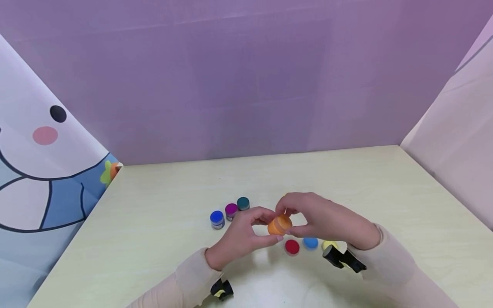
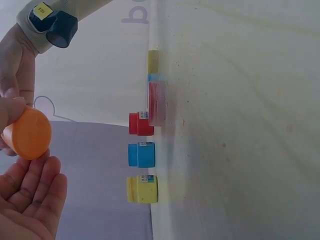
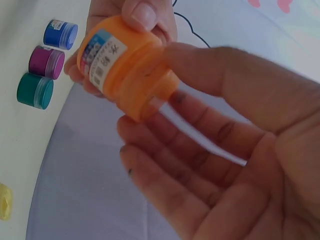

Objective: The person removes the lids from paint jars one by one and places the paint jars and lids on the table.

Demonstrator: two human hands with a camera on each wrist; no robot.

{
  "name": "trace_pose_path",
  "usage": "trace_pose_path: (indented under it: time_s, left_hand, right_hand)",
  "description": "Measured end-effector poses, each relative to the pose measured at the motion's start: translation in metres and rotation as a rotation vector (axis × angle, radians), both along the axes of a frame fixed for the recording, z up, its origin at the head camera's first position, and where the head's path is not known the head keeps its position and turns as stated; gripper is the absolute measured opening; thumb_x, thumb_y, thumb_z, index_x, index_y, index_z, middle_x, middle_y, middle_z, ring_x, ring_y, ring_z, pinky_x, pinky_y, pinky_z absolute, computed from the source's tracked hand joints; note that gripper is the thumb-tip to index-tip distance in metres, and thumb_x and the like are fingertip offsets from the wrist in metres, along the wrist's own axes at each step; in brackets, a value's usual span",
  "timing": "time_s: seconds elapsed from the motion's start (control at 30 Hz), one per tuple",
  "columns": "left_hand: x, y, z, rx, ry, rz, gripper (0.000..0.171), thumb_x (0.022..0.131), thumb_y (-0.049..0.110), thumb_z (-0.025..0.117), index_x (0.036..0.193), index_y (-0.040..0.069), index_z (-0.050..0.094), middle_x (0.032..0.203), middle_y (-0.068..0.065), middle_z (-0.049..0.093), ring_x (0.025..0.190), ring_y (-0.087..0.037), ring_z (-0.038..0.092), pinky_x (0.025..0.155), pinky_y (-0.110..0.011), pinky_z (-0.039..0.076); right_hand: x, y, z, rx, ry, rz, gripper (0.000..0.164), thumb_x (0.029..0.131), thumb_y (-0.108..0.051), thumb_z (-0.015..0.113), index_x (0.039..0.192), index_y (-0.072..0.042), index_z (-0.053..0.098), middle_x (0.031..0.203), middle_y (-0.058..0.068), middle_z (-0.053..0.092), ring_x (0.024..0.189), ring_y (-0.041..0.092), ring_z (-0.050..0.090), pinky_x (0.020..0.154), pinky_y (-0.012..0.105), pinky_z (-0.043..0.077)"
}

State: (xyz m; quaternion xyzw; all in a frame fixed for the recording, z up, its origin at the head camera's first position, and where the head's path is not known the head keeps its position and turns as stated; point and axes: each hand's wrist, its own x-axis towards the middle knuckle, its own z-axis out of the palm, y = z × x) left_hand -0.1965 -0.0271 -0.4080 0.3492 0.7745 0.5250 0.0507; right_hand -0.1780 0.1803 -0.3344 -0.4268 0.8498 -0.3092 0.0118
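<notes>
Both hands hold an orange paint jar (image 1: 280, 224) tilted above the table, a labelled pot with a narrower lid end. My left hand (image 1: 246, 233) grips its body between thumb and fingers; the left wrist view looks at the jar's round orange base (image 2: 32, 134). From the other side, my right hand (image 1: 321, 216) pinches the lid end. Its thumb (image 3: 195, 65) lies along the lid end in the right wrist view, with fingertips below. Under the hands are a red round lid (image 1: 292, 247), a light blue one (image 1: 310, 243) and a yellow one (image 1: 330, 245).
Blue (image 1: 217, 219), purple (image 1: 231, 210) and green (image 1: 243, 203) jars stand left of the hands. The left wrist view shows red (image 2: 141, 123), light blue (image 2: 141, 155) and yellow (image 2: 142, 189) jars in a row. A purple backdrop (image 1: 254, 85) rises behind the table.
</notes>
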Motion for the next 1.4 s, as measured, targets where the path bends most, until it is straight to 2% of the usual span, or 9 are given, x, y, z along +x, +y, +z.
trace_pose_path:
  time_s: [0.2, 0.37, 0.43, 0.53, 0.67, 0.8, 0.97, 1.17, 1.4]
  left_hand:
    - [0.0015, 0.0001, -0.0002, 0.008, 0.007, -0.021, 0.031, 0.075, 0.025, 0.074, 0.103, 0.018, 0.061, 0.097, 0.010, 0.062, 0.089, -0.008, 0.057, 0.081, -0.040, 0.048]
    - [0.0017, 0.0004, -0.0002, 0.018, -0.017, -0.023, 0.031, 0.076, 0.023, 0.073, 0.104, 0.018, 0.061, 0.100, 0.009, 0.062, 0.090, -0.008, 0.057, 0.081, -0.041, 0.048]
    - [0.0017, 0.0007, 0.0002, 0.020, -0.018, -0.022, 0.032, 0.075, 0.021, 0.074, 0.104, 0.017, 0.061, 0.100, 0.009, 0.062, 0.090, -0.008, 0.056, 0.082, -0.040, 0.048]
    - [0.0018, 0.0009, 0.0007, 0.018, -0.016, -0.016, 0.033, 0.074, 0.018, 0.075, 0.103, 0.016, 0.061, 0.099, 0.008, 0.062, 0.090, -0.009, 0.056, 0.082, -0.039, 0.047]
    - [0.0015, 0.0008, 0.0009, 0.014, -0.021, -0.012, 0.032, 0.074, 0.017, 0.075, 0.102, 0.017, 0.060, 0.098, 0.009, 0.062, 0.091, -0.009, 0.056, 0.083, -0.039, 0.047]
    - [0.0008, 0.0001, 0.0003, 0.014, -0.013, -0.016, 0.031, 0.074, 0.021, 0.074, 0.102, 0.018, 0.061, 0.097, 0.010, 0.062, 0.091, -0.008, 0.056, 0.083, -0.038, 0.047]
    - [0.0003, 0.0000, -0.0002, 0.009, 0.010, -0.016, 0.030, 0.076, 0.024, 0.073, 0.102, 0.018, 0.061, 0.097, 0.010, 0.062, 0.091, -0.008, 0.056, 0.082, -0.038, 0.047]
    - [0.0008, -0.0002, 0.0002, -0.010, 0.021, -0.010, 0.030, 0.075, 0.025, 0.074, 0.102, 0.019, 0.061, 0.097, 0.011, 0.061, 0.090, -0.008, 0.055, 0.082, -0.033, 0.047]
    - [0.0008, -0.0003, -0.0001, -0.022, 0.031, -0.001, 0.032, 0.074, 0.025, 0.075, 0.102, 0.018, 0.061, 0.097, 0.011, 0.061, 0.090, -0.007, 0.055, 0.082, -0.034, 0.047]
  right_hand:
    - [0.0022, 0.0031, -0.0016, 0.006, 0.104, 0.084, 0.035, 0.073, -0.004, 0.072, 0.099, -0.020, 0.054, 0.091, -0.014, 0.051, 0.082, 0.003, 0.050, 0.074, 0.022, 0.046]
    - [0.0014, 0.0025, -0.0010, -0.020, 0.096, 0.078, 0.031, 0.074, -0.010, 0.073, 0.098, -0.020, 0.055, 0.093, -0.013, 0.053, 0.084, 0.005, 0.051, 0.075, 0.024, 0.046]
    - [0.0012, 0.0023, -0.0001, -0.026, 0.072, 0.043, 0.028, 0.076, -0.016, 0.073, 0.099, -0.018, 0.056, 0.094, -0.012, 0.055, 0.086, 0.007, 0.053, 0.077, 0.026, 0.047]
    - [0.0017, 0.0018, 0.0011, -0.024, 0.023, -0.062, 0.022, 0.079, -0.028, 0.070, 0.093, -0.016, 0.057, 0.089, -0.012, 0.057, 0.083, 0.008, 0.055, 0.075, 0.028, 0.048]
    - [0.0021, 0.0012, 0.0006, -0.009, -0.058, -0.207, 0.027, 0.080, -0.041, 0.065, 0.081, -0.016, 0.054, 0.072, -0.012, 0.055, 0.067, 0.007, 0.053, 0.061, 0.026, 0.048]
    - [0.0023, -0.0007, -0.0020, 0.019, -0.124, -0.256, 0.032, 0.080, -0.044, 0.064, 0.076, -0.015, 0.053, 0.063, -0.010, 0.051, 0.054, 0.007, 0.047, 0.050, 0.024, 0.044]
    - [0.0024, -0.0027, -0.0040, 0.044, -0.146, -0.249, 0.030, 0.080, -0.041, 0.066, 0.074, -0.015, 0.053, 0.060, -0.009, 0.050, 0.051, 0.006, 0.044, 0.047, 0.024, 0.042]
    - [0.0026, -0.0025, -0.0036, 0.053, -0.163, -0.219, 0.024, 0.080, -0.034, 0.068, 0.080, -0.014, 0.054, 0.064, -0.010, 0.052, 0.054, 0.007, 0.048, 0.050, 0.024, 0.045]
    - [0.0014, -0.0016, -0.0016, 0.070, -0.109, -0.103, 0.020, 0.078, -0.019, 0.071, 0.089, -0.017, 0.054, 0.082, -0.012, 0.055, 0.075, 0.005, 0.054, 0.070, 0.025, 0.049]
